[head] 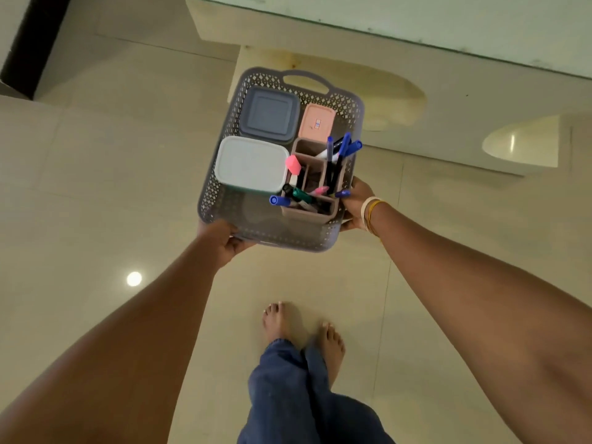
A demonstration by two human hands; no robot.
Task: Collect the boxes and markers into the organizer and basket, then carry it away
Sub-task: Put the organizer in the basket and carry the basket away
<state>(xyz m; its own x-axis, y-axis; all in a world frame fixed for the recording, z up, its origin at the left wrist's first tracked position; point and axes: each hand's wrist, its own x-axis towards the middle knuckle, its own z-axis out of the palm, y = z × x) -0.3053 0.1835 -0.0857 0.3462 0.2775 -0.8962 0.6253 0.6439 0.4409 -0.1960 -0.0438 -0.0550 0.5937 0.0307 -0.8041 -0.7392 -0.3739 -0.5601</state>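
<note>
Two hands grip the basket rims above bare floor, table ahead.

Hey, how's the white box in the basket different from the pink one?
The white box looks larger than the pink box. The white box sits on the near left side of the basket, beside the marker organizer; the pink box sits behind that organizer, at the far right. The pink lid bears a small label; the white lid is plain. Both are lidded, with rounded corners.

Bare arms, bangles on right wrist, blue jeans, bare feet
</note>
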